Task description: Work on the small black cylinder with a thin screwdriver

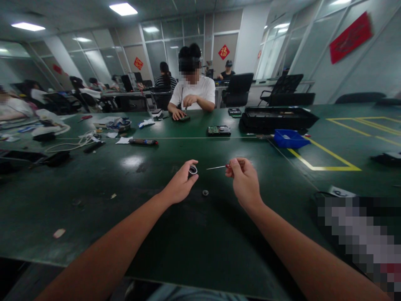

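Centrally, both hands work above the green table (pixel 169 255), well in from its near edge, which slants along the bottom of the view beneath the forearms. The left hand (pixel 180 184) is curled narrowly around a dark ring-shaped part (pixel 193 170) with a pale rim, its round opening facing up between thumb and fingers. The right hand (pixel 246 182) pinches the handle end of a slim screwdriver (pixel 217 167), whose thin shaft points left toward the ring-shaped part, the tip stopping short of it, so a small gap separates the two. On the near side of that gap a small round piece (pixel 205 192) lies flat on the table, closer to the left hand than to the right. Green surface stretches from both hands to the things around them: beyond, a hard drive (pixel 218 131) sits past a seam that crosses the table; ahead to the left, a dark pen-like tool (pixel 143 142) lies well apart from the left hand. On the right, a blue bin (pixel 290 139) stands before a long black tray (pixel 277 120), with yellow tape (pixel 335 168) marking corners beside it. At the far edge sits a co-worker (pixel 200 90), both hands over a small dark object (pixel 183 119).
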`<state>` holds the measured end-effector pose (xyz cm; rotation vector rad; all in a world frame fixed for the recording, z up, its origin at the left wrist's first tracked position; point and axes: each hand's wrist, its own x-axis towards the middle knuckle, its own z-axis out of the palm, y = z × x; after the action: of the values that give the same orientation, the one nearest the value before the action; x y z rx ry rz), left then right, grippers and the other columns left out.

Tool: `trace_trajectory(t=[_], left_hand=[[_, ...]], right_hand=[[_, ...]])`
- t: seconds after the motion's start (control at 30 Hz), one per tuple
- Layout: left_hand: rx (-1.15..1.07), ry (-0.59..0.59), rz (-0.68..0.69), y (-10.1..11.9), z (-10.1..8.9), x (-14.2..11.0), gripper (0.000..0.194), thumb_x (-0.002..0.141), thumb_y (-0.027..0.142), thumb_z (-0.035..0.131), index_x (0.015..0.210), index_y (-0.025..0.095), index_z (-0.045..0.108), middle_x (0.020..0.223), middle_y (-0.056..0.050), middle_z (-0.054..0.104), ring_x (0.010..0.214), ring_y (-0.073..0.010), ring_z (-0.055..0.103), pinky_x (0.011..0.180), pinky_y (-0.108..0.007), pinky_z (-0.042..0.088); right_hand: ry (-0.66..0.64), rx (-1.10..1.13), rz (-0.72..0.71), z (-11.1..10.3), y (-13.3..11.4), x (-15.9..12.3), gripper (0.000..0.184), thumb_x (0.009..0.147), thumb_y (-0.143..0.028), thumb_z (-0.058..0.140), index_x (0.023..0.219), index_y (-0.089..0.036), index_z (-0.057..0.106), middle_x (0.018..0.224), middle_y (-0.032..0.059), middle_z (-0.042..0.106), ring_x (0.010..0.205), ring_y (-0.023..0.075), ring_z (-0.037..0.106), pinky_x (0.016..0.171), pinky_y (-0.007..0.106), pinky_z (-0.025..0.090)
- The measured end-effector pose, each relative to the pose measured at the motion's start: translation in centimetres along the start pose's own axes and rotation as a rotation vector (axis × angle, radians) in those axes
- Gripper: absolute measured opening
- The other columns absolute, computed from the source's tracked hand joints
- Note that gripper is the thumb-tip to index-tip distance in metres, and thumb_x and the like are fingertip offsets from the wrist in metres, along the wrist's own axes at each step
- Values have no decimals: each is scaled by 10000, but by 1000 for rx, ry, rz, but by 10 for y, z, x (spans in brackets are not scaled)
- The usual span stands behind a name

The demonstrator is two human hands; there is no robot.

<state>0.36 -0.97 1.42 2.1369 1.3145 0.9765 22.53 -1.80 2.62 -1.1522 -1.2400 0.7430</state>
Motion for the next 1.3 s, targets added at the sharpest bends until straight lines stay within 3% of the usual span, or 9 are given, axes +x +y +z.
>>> trace_trajectory(t=[0.17,0.3,0.4,0.63,0.73,0.83,0.93,1.1,1.3], left_hand=[[110,-206,32,16,0,-4,264,926,427,580,1024,188,631,942,-51,650,831,-208,610,764,-351,491],[193,-297,151,18,8,-8,270,952,353,539,1150,209,651,1087,-78,648,959,-225,617,861,-367,485],[297,-365,171,13,13,-10,373,932,390,574,1269,239,625,1081,-83,648,933,-238,627,815,-357,486],[358,-384,143,12,11,-9,235,913,390,604,1068,225,668,1004,-66,667,877,-237,636,737,-338,466],[200,-287,99,16,4,-8,199,896,383,618,1012,224,651,959,-35,681,865,-212,632,739,-324,461],[-30,-95,0,16,-4,-4,192,884,356,605,999,205,632,878,-20,661,758,-167,603,690,-294,451],[-368,46,-113,9,-11,3,209,881,305,549,1030,187,635,824,-16,623,641,-122,547,586,-249,409],[-891,264,-261,-9,-32,12,150,835,315,595,834,165,584,759,-8,554,571,-102,503,493,-223,348],[-986,533,-520,-49,-84,5,165,816,239,612,937,127,621,752,-10,538,565,-109,511,487,-220,389]], right_hand=[[-2,-47,-34,1,0,0,264,954,-462,516,939,-210,593,791,19,635,708,172,609,697,338,506],[-20,-62,-38,1,-3,-2,272,948,-466,511,938,-207,591,806,28,643,721,179,618,699,336,500],[-28,-63,-29,2,-7,-4,259,945,-455,513,925,-207,586,816,35,645,729,182,621,705,338,497],[-66,-75,-25,2,-9,-6,250,960,-435,507,914,-203,590,798,33,647,719,178,615,703,334,481],[-82,-97,-16,1,-12,-7,245,969,-420,502,919,-200,596,807,36,650,731,179,618,704,329,477],[-96,-119,-10,1,-14,-8,243,973,-409,500,913,-198,604,797,36,654,723,177,617,692,323,469],[-105,-120,-16,2,-11,-7,252,976,-415,499,908,-198,607,789,34,660,712,175,616,684,319,463],[-92,-124,-44,3,-4,-5,262,974,-430,499,890,-205,604,747,22,659,696,177,621,682,319,457],[-111,-124,-45,4,-1,-4,262,970,-437,502,883,-212,604,737,18,656,683,177,619,671,318,457]])
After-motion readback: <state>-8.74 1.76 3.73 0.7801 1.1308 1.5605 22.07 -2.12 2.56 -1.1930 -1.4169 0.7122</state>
